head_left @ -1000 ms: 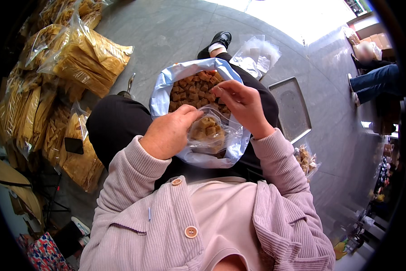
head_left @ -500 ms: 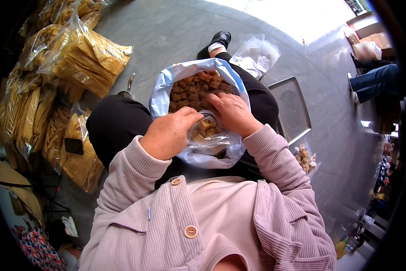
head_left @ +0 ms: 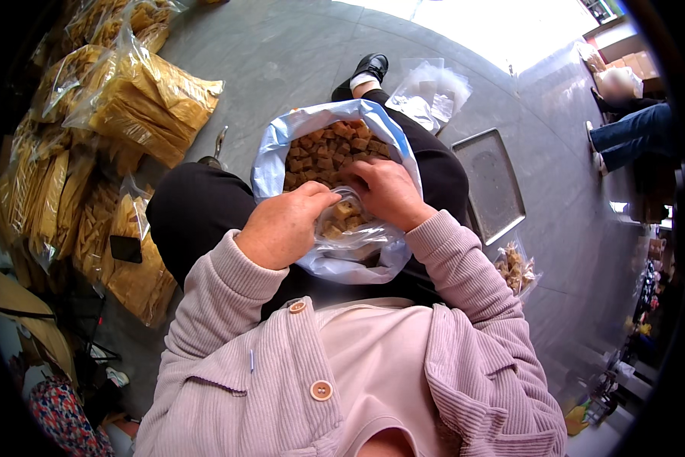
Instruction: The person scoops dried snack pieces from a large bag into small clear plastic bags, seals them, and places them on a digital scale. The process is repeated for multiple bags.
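Observation:
A large white-and-blue plastic sack [head_left: 268,164] stands open between my knees, filled with small brown cubes [head_left: 323,152]. Inside its near side sits a small clear plastic bag [head_left: 341,242] with several lighter tan cubes in it. My left hand [head_left: 287,221] is closed on the rim of the clear bag, thumb and fingers pinched together. Over the brown cubes, at the right of the clear bag's mouth, my right hand [head_left: 388,190] is bent with its fingers curled down. Its fingertips are in shadow, and what they hold is hidden.
Clear bags of yellow-brown sheets [head_left: 144,99] are piled at left, with a black phone [head_left: 126,248] on one. At right lie a metal tray [head_left: 510,179], empty clear bags [head_left: 430,87] and a filled small bag [head_left: 516,270]. Another person's legs [head_left: 632,131] show at far right.
My right hand's fingers have shifted slightly left and nearer, from the brown cubes toward the clear bag's mouth. My left hand keeps its grip on the rim.

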Demonstrator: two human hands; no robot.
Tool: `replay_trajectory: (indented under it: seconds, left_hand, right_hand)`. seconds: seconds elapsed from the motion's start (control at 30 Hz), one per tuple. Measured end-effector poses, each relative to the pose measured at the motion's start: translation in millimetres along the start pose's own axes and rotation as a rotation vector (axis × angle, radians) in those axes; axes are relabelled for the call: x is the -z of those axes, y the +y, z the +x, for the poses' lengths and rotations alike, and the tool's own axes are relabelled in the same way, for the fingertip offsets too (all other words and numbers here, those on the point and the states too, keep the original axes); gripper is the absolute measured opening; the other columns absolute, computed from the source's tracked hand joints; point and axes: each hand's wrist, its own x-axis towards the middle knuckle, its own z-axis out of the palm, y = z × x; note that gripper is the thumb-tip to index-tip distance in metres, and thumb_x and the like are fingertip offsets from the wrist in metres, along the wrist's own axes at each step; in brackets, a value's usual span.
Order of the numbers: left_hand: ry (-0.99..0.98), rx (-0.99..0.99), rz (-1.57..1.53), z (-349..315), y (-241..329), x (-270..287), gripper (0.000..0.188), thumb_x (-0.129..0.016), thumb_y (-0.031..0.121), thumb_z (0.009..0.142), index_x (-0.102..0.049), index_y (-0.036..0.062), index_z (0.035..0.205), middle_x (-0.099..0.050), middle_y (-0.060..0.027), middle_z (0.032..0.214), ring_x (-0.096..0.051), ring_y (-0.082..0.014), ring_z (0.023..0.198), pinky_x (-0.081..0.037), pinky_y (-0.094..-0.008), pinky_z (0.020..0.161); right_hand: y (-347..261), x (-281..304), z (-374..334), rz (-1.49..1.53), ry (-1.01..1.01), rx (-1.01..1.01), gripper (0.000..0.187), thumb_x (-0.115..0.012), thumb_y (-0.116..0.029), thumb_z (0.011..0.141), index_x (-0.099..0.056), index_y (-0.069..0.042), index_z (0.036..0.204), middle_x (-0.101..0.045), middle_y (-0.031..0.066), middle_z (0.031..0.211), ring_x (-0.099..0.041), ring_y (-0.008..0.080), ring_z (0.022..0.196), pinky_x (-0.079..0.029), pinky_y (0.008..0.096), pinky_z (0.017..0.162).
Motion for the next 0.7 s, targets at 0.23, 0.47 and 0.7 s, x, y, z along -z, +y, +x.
replay_trajectory:
  seconds: [0.23,0.47,0.7]
  left_hand:
    - [-0.021,0.01,-0.014,0.1,1.0,2.1,0.04,-0.059,-0.006,0.084,-0.067,0.0052,0.122,-0.065,-0.0119,0.121,-0.067,-0.0333,0.1,-0.055,-0.0385,0.085]
    - [-0.015,0.005,-0.009,-0.3,2.2,2.7,0.042,-0.058,-0.007,0.083,-0.067,0.0048,0.122,-0.065,-0.0119,0.122,-0.068,-0.0328,0.099,-0.056,-0.0378,0.084]
    - [-0.024,0.015,-0.017,0.1,2.7,3.7,0.042,-0.058,-0.008,0.083,-0.066,0.0044,0.122,-0.065,-0.0121,0.121,-0.068,-0.0329,0.099,-0.056,-0.0383,0.085]
  right_hand:
    - [6.3,2.6,-2.1,-0.042,-0.172,0.009,0.027,-0.066,-0.008,0.086,-0.07,-0.01,0.113,-0.069,0.0181,0.099,-0.067,0.0378,0.097,-0.053,0.045,0.087]
    - [2.1,7.8,-4.0,0.037,-0.257,0.009,0.031,-0.065,-0.003,0.084,-0.067,-0.008,0.115,-0.069,0.0184,0.1,-0.066,0.0385,0.098,-0.052,0.0451,0.087]
    - [6.5,6.8,-3.7,0.118,-0.18,0.015,0.03,-0.065,-0.002,0.084,-0.066,-0.007,0.115,-0.071,0.0199,0.102,-0.069,0.0357,0.096,-0.054,0.0431,0.086]
